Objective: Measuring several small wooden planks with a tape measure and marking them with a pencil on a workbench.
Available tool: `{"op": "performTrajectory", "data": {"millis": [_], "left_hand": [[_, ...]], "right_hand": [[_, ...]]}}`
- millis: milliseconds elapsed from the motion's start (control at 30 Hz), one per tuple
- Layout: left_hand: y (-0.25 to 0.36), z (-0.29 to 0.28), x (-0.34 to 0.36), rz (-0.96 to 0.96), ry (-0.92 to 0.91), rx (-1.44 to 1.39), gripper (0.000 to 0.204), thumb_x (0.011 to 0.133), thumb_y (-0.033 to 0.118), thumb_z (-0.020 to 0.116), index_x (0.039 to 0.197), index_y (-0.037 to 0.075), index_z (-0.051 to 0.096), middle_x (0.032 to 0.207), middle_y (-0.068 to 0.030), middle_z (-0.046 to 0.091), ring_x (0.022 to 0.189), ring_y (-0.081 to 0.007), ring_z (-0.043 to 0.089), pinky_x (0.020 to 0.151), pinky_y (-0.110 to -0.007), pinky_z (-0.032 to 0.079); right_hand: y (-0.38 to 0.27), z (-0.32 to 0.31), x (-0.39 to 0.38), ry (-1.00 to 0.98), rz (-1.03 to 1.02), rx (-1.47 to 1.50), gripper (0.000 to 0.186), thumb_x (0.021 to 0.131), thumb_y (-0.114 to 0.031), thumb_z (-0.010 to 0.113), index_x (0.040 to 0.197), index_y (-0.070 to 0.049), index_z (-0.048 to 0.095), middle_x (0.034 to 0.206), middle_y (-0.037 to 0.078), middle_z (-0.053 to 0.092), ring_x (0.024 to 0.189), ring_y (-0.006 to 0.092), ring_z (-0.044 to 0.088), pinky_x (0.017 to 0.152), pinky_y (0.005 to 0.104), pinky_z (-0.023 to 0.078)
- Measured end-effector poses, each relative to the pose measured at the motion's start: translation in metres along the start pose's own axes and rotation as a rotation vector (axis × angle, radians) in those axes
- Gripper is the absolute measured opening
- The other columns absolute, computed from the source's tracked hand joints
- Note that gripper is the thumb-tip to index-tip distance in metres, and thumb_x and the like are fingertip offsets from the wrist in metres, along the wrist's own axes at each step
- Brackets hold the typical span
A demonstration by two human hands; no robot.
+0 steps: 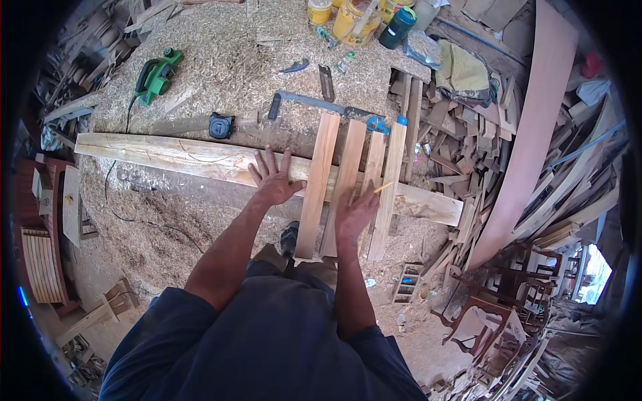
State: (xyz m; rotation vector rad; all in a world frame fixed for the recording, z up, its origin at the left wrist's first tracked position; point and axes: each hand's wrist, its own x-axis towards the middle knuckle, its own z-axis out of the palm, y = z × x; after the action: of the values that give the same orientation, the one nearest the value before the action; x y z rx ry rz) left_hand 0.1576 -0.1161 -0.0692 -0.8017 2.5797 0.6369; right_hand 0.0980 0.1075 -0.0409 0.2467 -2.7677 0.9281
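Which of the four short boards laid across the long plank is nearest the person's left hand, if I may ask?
The leftmost short board, right beside the left hand; the other three short boards all lie farther right.

Soft, fairly even light covers the long board [221, 164], leaving its grain readable and the shadows around it mild. Far right of the board and nearer the wearer, an opening [595, 275] glares white, its detail burnt out. Below the board, the dark shirt [267, 341] sinks into shade. The right hand [356, 212], by the board's near edge, looks slightly blurred. Beyond both board ends, fisheye distortion bends edges toward a black rim.
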Motion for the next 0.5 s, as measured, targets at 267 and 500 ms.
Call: {"op": "performTrajectory", "data": {"millis": [267, 500], "left_hand": [[0.004, -0.001, 0.003, 0.032, 0.006, 0.018, 0.122, 0.088, 0.086, 0.062, 0.175, 0.029, -0.002, 0.174, -0.0305, -0.025, 0.157, -0.0590, -0.026, 0.119, -0.080, -0.011], [0.002, 0.001, 0.001, 0.012, 0.008, 0.022, 0.122, 0.088, 0.085, 0.062, 0.175, 0.031, -0.004, 0.175, -0.0300, -0.025, 0.157, -0.0584, -0.026, 0.120, -0.079, -0.011]], "right_hand": [[0.051, 0.003, 0.009, 0.022, 0.073, -0.038, 0.068, 0.087, -0.015, 0.077, 0.145, 0.007, 0.049, 0.116, 0.028, 0.062, 0.110, 0.0482, 0.058, 0.103, 0.0566, 0.045], [0.048, 0.008, 0.006, 0.023, 0.095, -0.061, 0.073, 0.085, -0.013, 0.079, 0.149, 0.004, 0.047, 0.117, 0.026, 0.061, 0.111, 0.0474, 0.057, 0.103, 0.0563, 0.046]]}}
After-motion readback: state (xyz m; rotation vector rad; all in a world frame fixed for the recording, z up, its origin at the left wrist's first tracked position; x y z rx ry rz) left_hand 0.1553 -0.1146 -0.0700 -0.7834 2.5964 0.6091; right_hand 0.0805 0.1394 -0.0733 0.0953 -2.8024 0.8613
